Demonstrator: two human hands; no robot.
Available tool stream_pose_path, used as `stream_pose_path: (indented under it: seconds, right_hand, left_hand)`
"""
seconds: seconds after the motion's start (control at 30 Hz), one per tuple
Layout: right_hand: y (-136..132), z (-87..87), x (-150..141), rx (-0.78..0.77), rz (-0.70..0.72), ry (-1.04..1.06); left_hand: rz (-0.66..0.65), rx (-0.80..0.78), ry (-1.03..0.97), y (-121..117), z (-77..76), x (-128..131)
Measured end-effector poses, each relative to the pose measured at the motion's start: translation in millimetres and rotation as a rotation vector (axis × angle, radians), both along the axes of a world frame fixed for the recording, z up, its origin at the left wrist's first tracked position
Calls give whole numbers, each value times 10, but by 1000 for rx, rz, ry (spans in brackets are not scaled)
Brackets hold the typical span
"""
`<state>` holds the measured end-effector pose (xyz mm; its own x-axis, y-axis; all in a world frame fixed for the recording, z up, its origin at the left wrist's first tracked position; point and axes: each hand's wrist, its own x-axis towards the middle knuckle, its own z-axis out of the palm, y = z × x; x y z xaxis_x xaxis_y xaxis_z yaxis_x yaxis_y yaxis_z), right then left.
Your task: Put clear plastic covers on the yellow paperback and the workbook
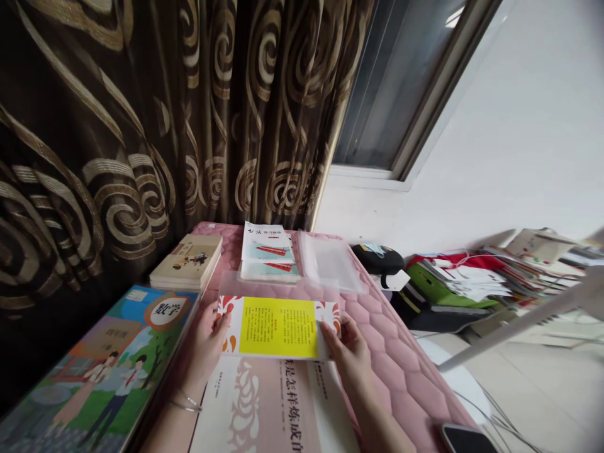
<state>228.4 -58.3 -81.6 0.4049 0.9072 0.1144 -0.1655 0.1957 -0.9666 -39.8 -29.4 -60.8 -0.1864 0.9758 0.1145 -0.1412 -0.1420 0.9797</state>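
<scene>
My left hand (pixel 207 343) grips the left edge of a book (pixel 264 402) with a brown patterned cover and a yellow, red and white flap (pixel 278 327). My right hand (pixel 346 346) pinches the flap's right edge. A clear plastic cover (pixel 278 286) sticks out past the flap's far edge. The book lies on a pink quilted surface (pixel 401 365).
A colourful maths textbook (pixel 108 365) lies at the left, a beige book (pixel 189 261) behind it, a white and teal booklet (pixel 268 251) and clear plastic sleeves (pixel 330 261) further back. A phone (pixel 467 438) lies at the right edge. Cluttered papers (pixel 472 280) sit right; a patterned curtain (pixel 141 126) hangs behind.
</scene>
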Motion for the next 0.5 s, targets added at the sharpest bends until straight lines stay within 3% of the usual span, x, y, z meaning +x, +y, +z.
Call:
stream_pose_path:
  seconds: [0.13,0.5]
  right_hand:
    - [-6,-7,3,12,5,-2]
    - [-24,36,-34,-5,-45,-21]
  left_hand:
    - [-66,-28,-33,4,1,14]
    - [-80,-23,-57,-7,-60,-30]
